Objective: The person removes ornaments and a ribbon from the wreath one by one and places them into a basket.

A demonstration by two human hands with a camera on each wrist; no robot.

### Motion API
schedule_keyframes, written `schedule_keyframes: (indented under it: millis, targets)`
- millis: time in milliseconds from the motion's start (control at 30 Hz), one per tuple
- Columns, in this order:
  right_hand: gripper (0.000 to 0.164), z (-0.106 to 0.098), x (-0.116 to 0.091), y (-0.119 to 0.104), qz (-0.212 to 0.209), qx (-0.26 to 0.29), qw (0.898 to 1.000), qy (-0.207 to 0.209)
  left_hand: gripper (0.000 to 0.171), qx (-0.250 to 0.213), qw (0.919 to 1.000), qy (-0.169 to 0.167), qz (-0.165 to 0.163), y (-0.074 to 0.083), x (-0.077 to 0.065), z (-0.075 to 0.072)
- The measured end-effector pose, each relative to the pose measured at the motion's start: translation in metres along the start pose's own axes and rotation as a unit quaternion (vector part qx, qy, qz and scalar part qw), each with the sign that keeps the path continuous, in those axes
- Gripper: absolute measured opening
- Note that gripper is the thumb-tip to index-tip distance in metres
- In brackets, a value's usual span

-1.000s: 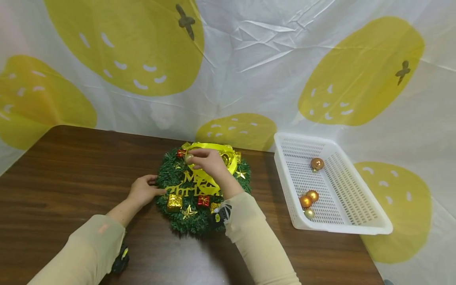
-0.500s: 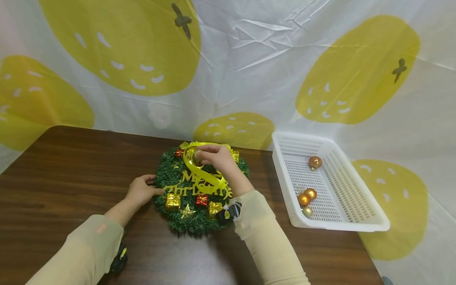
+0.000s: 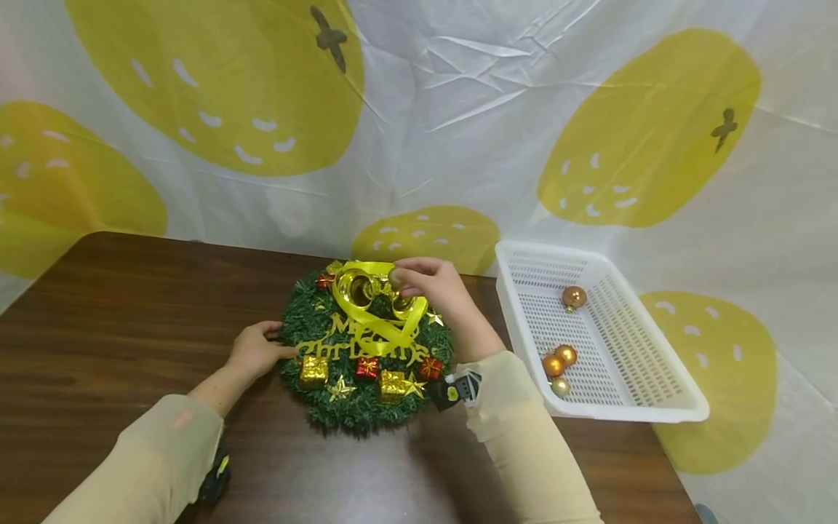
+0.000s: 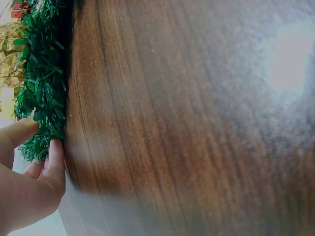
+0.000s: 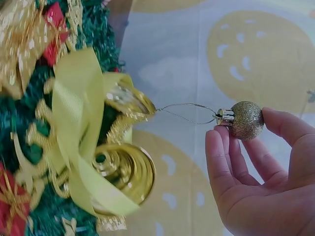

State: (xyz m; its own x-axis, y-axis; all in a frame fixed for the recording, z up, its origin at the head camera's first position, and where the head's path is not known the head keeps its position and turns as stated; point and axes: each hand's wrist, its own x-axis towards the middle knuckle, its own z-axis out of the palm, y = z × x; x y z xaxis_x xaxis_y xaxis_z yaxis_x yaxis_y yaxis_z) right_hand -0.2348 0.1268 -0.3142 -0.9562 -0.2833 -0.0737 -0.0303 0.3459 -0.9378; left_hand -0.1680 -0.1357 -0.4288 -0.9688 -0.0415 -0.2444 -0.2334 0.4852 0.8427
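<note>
A green Christmas wreath [image 3: 347, 418] lies on the table, bearing gold lettering, small gift boxes, stars, gold bells [image 5: 140, 169] and a yellow ribbon [image 5: 78, 132]. At its left edge my left hand [image 3: 255, 351] holds the rim; thumb and fingers come round the green tinsel in the left wrist view. My right hand [image 3: 437, 287] is over the upper right of the wreath. It pinches a glittery gold bauble [image 5: 247, 120] between thumb and fingers. From the bauble's cap a thin string loop [image 5: 189, 113] stretches towards the bells.
A white perforated basket [image 3: 668, 413] stands to the right of the wreath. Copper, orange and pale gold baubles [image 3: 574, 297] lie in it. Behind the brown table [image 3: 150, 306] hangs a white curtain [image 3: 452, 138] with yellow fruit prints.
My right hand has moved rightward with the bauble, from the wreath's upper left to its upper right, uncovering the bells. My left hand keeps its place at the left edge.
</note>
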Motion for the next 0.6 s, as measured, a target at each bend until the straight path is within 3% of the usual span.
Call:
schedule_keyframes:
  millis: [400,600]
  targets:
    - [0.038,-0.044,-0.013,-0.006,-0.004,-0.026,0.998,0.053,0.069,0.005,1.0000,0.000,0.004,0.001,0.000,-0.001]
    - [0.039,-0.067,-0.016,-0.002,-0.024,-0.008,0.998,0.063,0.070,0.009,0.9999,0.001,0.007,0.001,0.000,-0.001]
